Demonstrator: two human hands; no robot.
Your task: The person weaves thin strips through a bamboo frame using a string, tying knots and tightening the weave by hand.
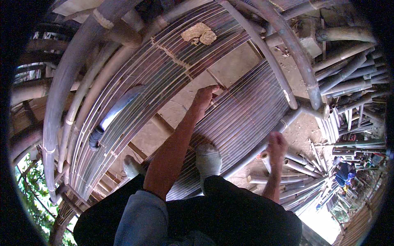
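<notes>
My left hand (204,99) reaches over the gap between two panels of narrow bamboo slats, fingers closed at the inner edge of the right slat panel (250,98). What it pinches, if anything, is too small to make out. My right hand (277,144) is raised beyond that panel's right edge, curled and slightly blurred; anything inside it is hidden. A large knife (117,108) with a dark wrapped handle lies on the left slat panel (164,82). Farther up that panel sits a crumbly yellowish chunk (199,33), with smaller bits beside it.
My feet, in light socks (208,160), rest on and beside the right panel. Thick bamboo poles (74,74) frame the left side, and another pole (262,49) crosses at the upper right. Stacked bamboo lengths (349,78) and cut pieces (295,168) lie on the right.
</notes>
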